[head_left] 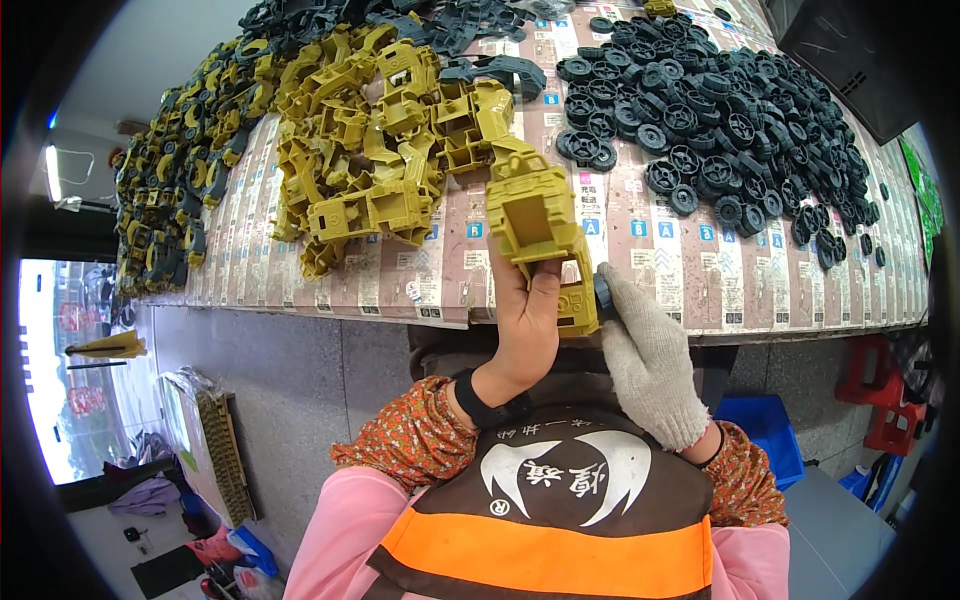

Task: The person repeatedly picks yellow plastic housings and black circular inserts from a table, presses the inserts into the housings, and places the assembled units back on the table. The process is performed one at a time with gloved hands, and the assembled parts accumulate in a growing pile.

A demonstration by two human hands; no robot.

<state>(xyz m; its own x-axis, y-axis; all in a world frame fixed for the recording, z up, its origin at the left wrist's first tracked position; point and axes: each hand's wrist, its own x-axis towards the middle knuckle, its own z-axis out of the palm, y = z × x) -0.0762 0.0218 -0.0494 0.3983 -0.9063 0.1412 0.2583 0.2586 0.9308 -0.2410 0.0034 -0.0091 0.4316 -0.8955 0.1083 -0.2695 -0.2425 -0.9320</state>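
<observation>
Left hand [525, 325], bare: grip closed around yellow toy truck body [533, 212], held tilted over near edge of table [620, 290]. Right hand [648, 360], white-gloved: grip narrow, fingers on dark wheel [603, 290] at right side of truck body; whether wheel is seated, cannot tell. Beyond, on table: heap of yellow bodies [385, 205], left; heap of dark wheels [710, 130], right; wheeled toy trucks [180, 180], far left.

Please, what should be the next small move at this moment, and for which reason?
Probably a gentle inward push of the dark wheel with the gloved right grip. The wheel, partly hidden, sits close at the side of the yellow vehicle body, which the bare left grip supports, so pressing there seems sensible.
</observation>
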